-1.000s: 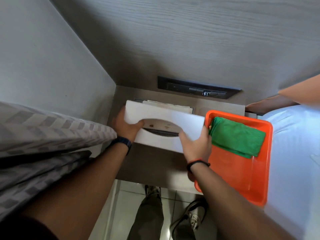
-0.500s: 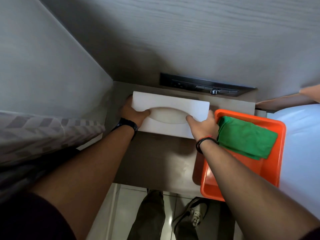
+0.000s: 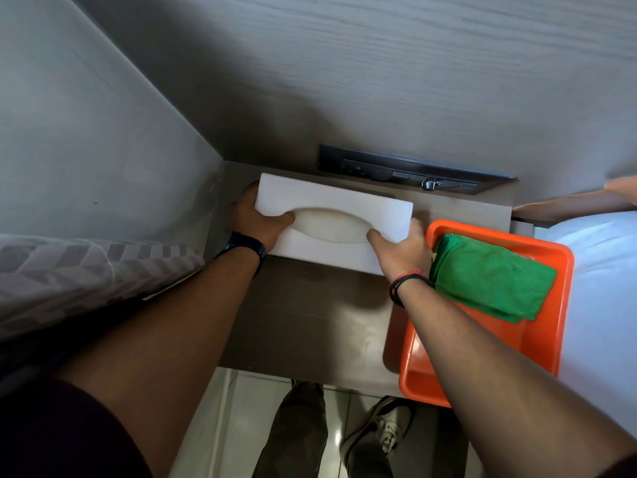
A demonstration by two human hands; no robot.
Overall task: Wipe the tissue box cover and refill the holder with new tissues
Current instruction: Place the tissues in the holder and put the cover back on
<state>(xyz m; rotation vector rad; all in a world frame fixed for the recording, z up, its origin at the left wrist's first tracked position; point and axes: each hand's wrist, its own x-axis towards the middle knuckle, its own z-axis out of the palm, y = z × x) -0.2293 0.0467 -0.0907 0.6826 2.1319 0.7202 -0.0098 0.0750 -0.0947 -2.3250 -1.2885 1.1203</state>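
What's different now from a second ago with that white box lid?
The white cover was tilted up, with tissues showing behind it; both hands have since lowered it flat onto the holder, hiding them. The left hand and right hand still grip its ends. The green cloth stays in the orange tray.

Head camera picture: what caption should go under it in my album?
Both hands hold the white cover on the table.
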